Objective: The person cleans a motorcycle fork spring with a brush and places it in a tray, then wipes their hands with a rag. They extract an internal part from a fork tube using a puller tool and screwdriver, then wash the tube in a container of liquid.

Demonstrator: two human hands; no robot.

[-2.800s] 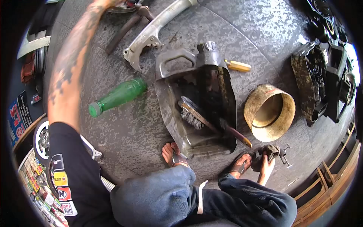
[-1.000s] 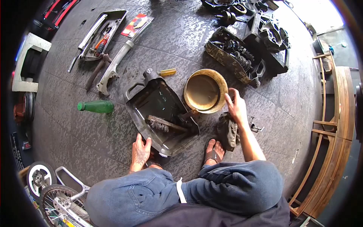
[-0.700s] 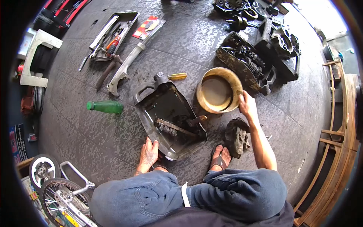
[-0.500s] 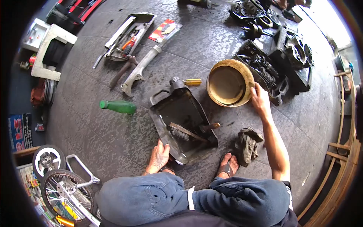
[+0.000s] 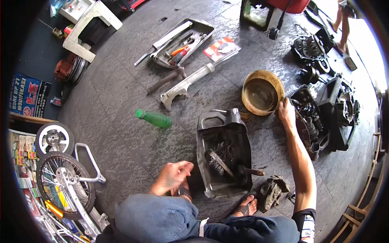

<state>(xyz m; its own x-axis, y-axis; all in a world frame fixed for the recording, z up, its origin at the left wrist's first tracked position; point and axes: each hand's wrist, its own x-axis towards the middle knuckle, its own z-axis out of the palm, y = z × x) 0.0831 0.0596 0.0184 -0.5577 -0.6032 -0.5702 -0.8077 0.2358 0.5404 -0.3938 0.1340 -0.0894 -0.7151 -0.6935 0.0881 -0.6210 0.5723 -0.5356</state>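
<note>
My right hand (image 5: 287,115) grips the near right rim of a worn yellowish basin (image 5: 276,84) with murky liquid in it. My left hand (image 5: 174,176) hovers just left of a cut-open black jerrycan (image 5: 201,152), apart from it. Its fingers are curled together, slightly blurred, with nothing seen in them. Inside the jerrycan lie a brush (image 5: 221,164) and dark bits in dirty fluid. A second wooden handle (image 5: 256,172) sticks out over its right wall. A dark crumpled rag (image 5: 272,192) lies by my right foot.
A green bottle (image 5: 156,119) lies left of the jerrycan. Beyond are a fork leg (image 5: 188,85), a hammer (image 5: 170,79) and a tool tray (image 5: 208,29). Engine parts (image 5: 310,117) crowd the right. Wheels (image 5: 65,180) stand at left. Another person's legs (image 5: 344,30) show far right.
My left hand has let go of the jerrycan's near left edge and lifted away. The jerrycan has turned straighter towards me. My right hand keeps hold of the basin. The whole view has shifted.
</note>
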